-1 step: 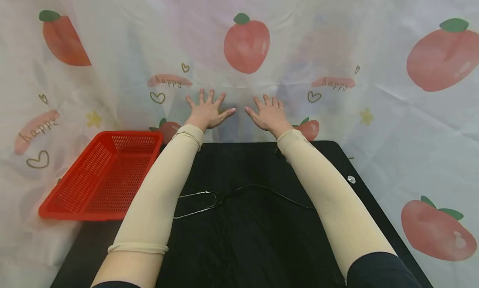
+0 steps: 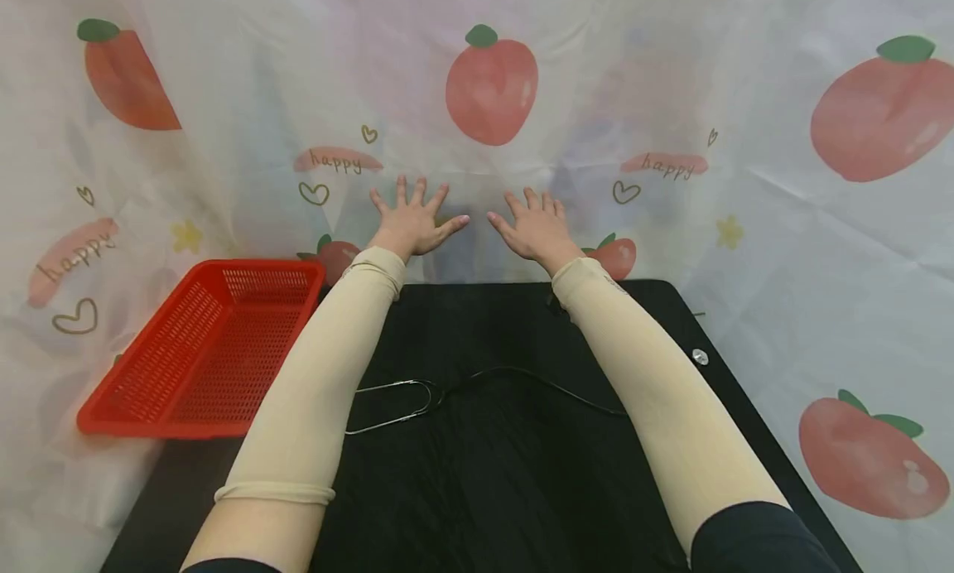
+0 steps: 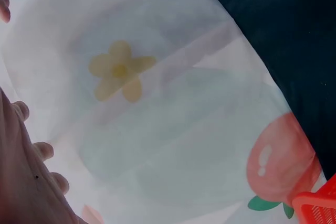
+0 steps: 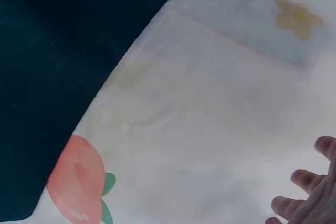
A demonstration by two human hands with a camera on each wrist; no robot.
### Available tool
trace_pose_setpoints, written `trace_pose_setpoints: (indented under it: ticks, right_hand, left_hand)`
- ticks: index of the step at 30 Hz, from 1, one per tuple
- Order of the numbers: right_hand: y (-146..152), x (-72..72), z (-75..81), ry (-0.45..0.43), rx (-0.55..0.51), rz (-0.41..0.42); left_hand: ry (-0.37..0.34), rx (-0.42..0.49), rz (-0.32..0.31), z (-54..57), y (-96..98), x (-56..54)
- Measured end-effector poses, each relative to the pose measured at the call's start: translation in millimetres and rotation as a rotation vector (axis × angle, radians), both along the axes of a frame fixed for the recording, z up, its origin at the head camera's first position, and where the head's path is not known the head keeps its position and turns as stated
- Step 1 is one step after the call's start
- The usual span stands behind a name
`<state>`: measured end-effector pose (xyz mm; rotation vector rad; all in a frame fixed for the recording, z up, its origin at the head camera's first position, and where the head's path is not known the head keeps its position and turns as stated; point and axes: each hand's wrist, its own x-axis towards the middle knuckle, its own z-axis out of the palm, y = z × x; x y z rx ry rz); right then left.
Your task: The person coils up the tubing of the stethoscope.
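A: Near end first?
B: Dark cuff [image 2: 753,540] low right. Then left sleeve [image 2: 313,374] and right sleeve [image 2: 656,399]: cream, thin, close-fitting. Left has a rolled hem at the near end.
A: Under them?
B: Table [image 2: 492,490], matte black, straight sides, rounded far right corner.
A: On it?
B: Wire loop [image 2: 387,424], thin shiny metal, U-shaped. Lies roughly crosswise, round end to the right, other end hidden by the left sleeve. Cord [image 2: 522,371], black, arcs from the round end to behind the right sleeve. Clear disc [image 2: 700,357] near the right edge, glassy.
A: Left side?
B: Basket [image 2: 164,429], red, plastic-looking, slotted walls, flared rectangle.
A: Hands?
B: Left hand [image 2: 412,225] and right hand [image 2: 538,228] appear past the far edge in the head view. Fingers straight and spread apart on both, pointing away from the person; thumbs face each other, a gap between.
A: Nearest thing to them?
B: Cloth [image 2: 477,167], right behind. Can't tell if they touch it.
A: Cloth details?
B: White, lightly creased, with peach, heart and "happy" prints. Hangs beyond the table, printed face to the camera, centre peach leaf-up. Long axis: can't tell, it runs out of frame.
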<state>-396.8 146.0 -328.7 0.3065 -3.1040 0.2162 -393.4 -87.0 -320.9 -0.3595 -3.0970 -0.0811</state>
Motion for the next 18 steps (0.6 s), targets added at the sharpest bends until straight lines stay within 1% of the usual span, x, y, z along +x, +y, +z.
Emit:
trace_pose_setpoints:
  ticks: [4, 7, 11, 14, 18]
  right_hand:
    - [1, -0.1, -0.6, -0.004, 0.002, 0.007]
    - [2, 0.8, 1.7, 0.006, -0.001, 0.012]
    - [4, 2.4, 3.0, 0.016, -0.001, 0.007]
    - [5, 4.4, -1.9, -0.008, 0.007, 0.01]
    - [5, 6.9, -11.3, -0.026, -0.002, 0.013]
  left_hand:
    - [-0.013, -0.005, 0.009, 0.5, -2.5, -0.1]
    - [-0.013, -0.002, 0.015, 0.5, -3.9, 0.7]
    - [-0.001, 0.01, -0.01, -2.7, -2.0, 2.8]
    - [-0.006, 0.009, -0.024, -7.7, -2.7, 5.7]
    - [-0.02, 0.007, -0.009, -13.5, -8.0, 8.5]
